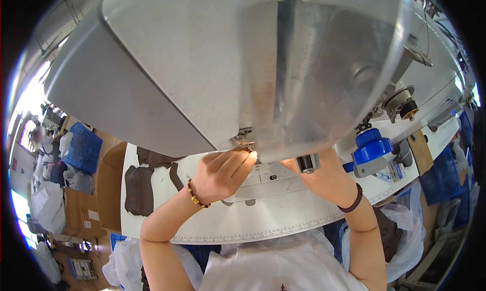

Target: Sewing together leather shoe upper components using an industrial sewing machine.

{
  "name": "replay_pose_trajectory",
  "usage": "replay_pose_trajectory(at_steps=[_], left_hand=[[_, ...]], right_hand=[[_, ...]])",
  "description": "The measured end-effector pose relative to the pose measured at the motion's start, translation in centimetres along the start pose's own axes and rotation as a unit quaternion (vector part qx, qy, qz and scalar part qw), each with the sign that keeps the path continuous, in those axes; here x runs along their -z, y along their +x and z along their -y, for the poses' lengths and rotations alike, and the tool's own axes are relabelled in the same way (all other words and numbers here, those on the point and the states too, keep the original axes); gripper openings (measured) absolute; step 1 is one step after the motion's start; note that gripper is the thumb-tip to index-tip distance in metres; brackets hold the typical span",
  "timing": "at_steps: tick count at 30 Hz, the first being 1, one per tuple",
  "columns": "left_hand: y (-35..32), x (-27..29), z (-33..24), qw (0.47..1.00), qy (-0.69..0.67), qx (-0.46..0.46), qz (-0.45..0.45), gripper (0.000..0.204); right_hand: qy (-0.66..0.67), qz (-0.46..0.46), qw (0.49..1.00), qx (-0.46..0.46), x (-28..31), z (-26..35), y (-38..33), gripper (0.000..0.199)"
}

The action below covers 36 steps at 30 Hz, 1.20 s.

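- Grey-and-white sewing machine (172, 53): I judge fine handwork at its silver metal fitting (245, 135).
- Bare left hand (223, 173) pinches, contents unclear; bare right hand's (329, 177) grip, can't tell.
- Next likely needs steadiness.

Along the near edge of your tabletop (273, 215), bending up toward its right end, runs a printed ruler scale (233, 239); you can make out its graduation marks, but its numerals are too small to read. Beyond the tabletop's left edge, a brown carton (76, 205) bears a pale label (93, 215) on the face in view, its print likewise illegible to you at this scale.
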<state>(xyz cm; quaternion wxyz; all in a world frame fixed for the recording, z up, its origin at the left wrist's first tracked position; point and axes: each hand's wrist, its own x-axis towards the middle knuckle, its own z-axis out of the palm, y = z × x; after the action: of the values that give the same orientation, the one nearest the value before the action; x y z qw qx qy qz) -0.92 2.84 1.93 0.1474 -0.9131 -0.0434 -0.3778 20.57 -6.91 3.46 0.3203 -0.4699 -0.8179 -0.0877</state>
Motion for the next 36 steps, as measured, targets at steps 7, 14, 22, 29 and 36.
replay_pose_trajectory(at_steps=[7, 14, 22, 29, 36], left_hand=[[-0.7, -0.5, 0.6, 0.999, -0.033, 0.004, -0.033, 0.025], [-1.5, -1.3, 1.5, 0.997, -0.069, -0.004, -0.039, 0.018], [-1.2, -1.5, 1.8, 0.995, -0.055, -0.013, -0.081, 0.014], [-0.8, -1.5, 1.7, 0.995, -0.07, -0.006, -0.077, 0.014], [-0.7, -1.3, 1.7, 0.994, -0.078, -0.002, -0.07, 0.015]], right_hand=[[0.035, -0.005, 0.999, -0.016, 0.3, 0.1, 0.3, 0.02], [0.028, 0.013, 0.999, -0.024, -0.1, -0.1, 0.5, 0.021], [0.03, 0.003, 0.999, -0.036, -0.4, -0.4, 0.9, 0.02], [-0.041, 0.029, 0.999, -0.022, -0.6, -0.7, 0.4, 0.026], [0.022, 0.02, 0.998, -0.054, -0.9, -0.8, 0.4, 0.026]])
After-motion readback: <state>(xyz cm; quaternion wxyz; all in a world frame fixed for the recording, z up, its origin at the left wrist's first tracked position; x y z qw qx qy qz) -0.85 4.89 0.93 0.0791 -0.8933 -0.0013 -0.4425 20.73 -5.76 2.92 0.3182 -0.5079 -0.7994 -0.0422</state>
